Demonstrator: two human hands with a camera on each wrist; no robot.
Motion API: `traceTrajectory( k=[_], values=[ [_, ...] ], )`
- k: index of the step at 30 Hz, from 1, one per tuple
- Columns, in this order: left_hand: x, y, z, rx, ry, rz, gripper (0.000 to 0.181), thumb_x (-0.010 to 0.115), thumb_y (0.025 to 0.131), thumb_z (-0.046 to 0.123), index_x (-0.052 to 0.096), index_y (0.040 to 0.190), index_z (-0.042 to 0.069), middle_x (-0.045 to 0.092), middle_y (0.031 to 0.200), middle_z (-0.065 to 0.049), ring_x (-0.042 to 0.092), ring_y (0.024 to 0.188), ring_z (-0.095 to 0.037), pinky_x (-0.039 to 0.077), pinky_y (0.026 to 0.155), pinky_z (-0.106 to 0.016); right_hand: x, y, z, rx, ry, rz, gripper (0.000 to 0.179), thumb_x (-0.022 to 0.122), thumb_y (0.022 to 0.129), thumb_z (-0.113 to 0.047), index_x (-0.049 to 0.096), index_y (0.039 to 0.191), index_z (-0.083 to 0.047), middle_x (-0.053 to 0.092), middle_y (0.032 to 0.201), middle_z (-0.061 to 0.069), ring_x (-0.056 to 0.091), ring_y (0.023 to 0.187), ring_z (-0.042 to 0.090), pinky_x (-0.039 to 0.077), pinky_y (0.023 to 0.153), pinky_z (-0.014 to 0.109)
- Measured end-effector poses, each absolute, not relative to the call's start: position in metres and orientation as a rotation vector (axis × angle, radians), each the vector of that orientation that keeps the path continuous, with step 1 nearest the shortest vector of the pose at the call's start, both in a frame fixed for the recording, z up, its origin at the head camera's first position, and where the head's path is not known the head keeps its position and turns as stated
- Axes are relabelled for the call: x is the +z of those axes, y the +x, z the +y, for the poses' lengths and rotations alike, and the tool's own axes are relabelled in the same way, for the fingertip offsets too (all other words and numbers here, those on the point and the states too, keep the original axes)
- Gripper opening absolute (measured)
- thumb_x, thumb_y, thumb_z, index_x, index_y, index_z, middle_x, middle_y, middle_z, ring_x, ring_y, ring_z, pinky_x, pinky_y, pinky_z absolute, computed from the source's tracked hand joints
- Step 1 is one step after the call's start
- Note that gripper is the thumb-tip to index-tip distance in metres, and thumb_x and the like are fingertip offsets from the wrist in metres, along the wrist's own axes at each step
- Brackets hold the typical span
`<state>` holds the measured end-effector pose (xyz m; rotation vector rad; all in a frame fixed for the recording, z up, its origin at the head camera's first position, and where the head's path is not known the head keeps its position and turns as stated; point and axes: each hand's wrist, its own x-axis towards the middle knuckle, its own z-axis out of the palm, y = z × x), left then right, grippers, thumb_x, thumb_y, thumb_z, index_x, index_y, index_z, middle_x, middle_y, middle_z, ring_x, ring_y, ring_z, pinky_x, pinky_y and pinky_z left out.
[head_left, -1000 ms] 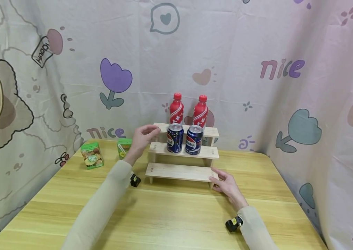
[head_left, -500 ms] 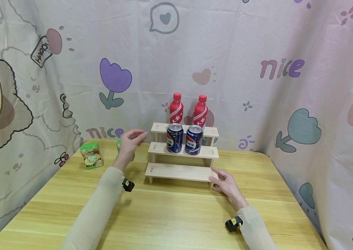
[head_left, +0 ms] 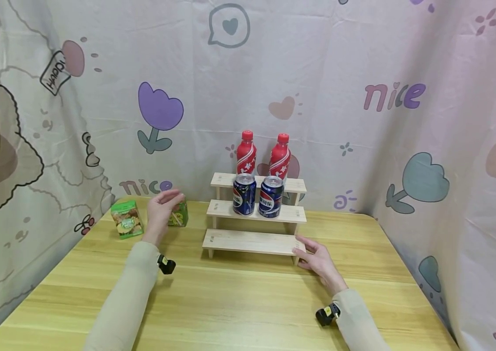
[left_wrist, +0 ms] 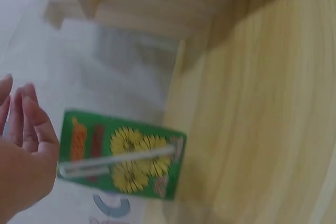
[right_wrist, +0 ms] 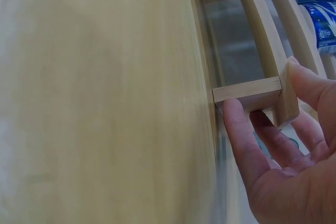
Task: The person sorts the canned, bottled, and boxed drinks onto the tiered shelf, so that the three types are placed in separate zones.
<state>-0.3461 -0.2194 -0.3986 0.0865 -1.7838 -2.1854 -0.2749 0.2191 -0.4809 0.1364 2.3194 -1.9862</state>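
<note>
Head view first, where we find the three-tier wooden stand [head_left: 248, 241] upright toward the back of the bench [head_left: 239, 302]. Our right hand [head_left: 320, 261] grips the front right end of its lowest tier; in the right wrist view we see the thumb on the plank's upper side and the other fingers bent underneath, by the leg. Our left hand [head_left: 158, 214] hangs in front of the flowered green box [head_left: 180, 215], its fingers loosely bent, partly parted from the thumb and holding nothing; we cannot tell whether it touches the box. The left wrist view shows us yellow flowers and a white straw on that box's side. On the middle tier we see a left can [head_left: 244, 196] and a right can [head_left: 271, 197], both dark blue, just beside each other. Behind them, a left bottle [head_left: 246, 155] and a right bottle [head_left: 280, 158], both red, stand on the top tier. The other green box [head_left: 127, 222] stands to the left of our left hand. Behind everything hangs a patterned curtain [head_left: 318, 58].
</note>
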Motion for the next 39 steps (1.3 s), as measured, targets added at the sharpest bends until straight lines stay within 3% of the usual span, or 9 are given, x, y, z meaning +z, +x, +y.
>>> traceTrajectory(
  k=[8,15,19,24,32,39],
  values=[
    [-0.423,-0.363,-0.243,-2.024,0.311,-1.752,0.033,0.078,0.083,0.008,0.068,0.114,0.001,0.067,0.087,0.012,0.059,0.083,-0.003,0.049,0.07,-0.012,-0.478,-0.274,0.218,-1.998,0.101,2.312,0.058,0.072,0.09,-0.013,0.05,0.143,-0.009,0.04,0.149,0.027,0.064,0.108,0.02,0.057,0.085,0.042],
    [-0.431,-0.369,-0.248,-1.944,0.386,-1.831,0.04,0.078,0.084,0.014,0.066,0.122,0.009,0.059,0.103,0.013,0.049,0.098,-0.004,0.041,0.086,-0.021,-0.477,-0.273,0.218,-1.999,0.099,2.301,0.058,0.072,0.09,-0.013,0.05,0.143,-0.009,0.04,0.149,0.026,0.064,0.108,0.021,0.057,0.087,0.042],
    [-0.433,-0.369,-0.251,-1.935,0.356,-1.928,0.047,0.075,0.087,0.017,0.061,0.132,0.012,0.059,0.127,0.003,0.047,0.12,-0.014,0.039,0.103,-0.03,-0.477,-0.273,0.218,-1.987,0.093,2.312,0.058,0.072,0.09,-0.014,0.05,0.143,-0.008,0.036,0.152,0.027,0.062,0.114,0.027,0.057,0.086,0.042],
    [-0.435,-0.368,-0.253,-1.974,0.292,-2.021,0.059,0.071,0.091,0.018,0.048,0.145,0.018,0.043,0.153,-0.003,0.035,0.143,-0.02,0.03,0.118,-0.038,-0.482,-0.275,0.219,-1.978,0.096,2.33,0.061,0.075,0.088,-0.018,0.051,0.143,-0.01,0.033,0.153,0.028,0.054,0.127,0.036,0.058,0.083,0.037],
    [-0.44,-0.373,-0.252,-2.012,0.197,-2.081,0.069,0.069,0.092,0.013,0.036,0.153,0.017,0.022,0.163,-0.001,0.02,0.15,-0.022,0.021,0.122,-0.039,-0.481,-0.276,0.219,-1.983,0.101,2.318,0.058,0.073,0.089,-0.016,0.051,0.142,-0.01,0.03,0.154,0.028,0.051,0.128,0.039,0.058,0.085,0.039],
    [-0.443,-0.374,-0.254,-1.98,0.218,-2.121,0.072,0.071,0.091,0.016,0.035,0.153,0.017,0.026,0.162,-0.006,0.025,0.148,-0.025,0.024,0.121,-0.041,-0.482,-0.276,0.219,-1.98,0.119,2.324,0.06,0.075,0.087,-0.019,0.052,0.142,-0.013,0.03,0.155,0.027,0.053,0.127,0.036,0.058,0.082,0.035]
  ],
)
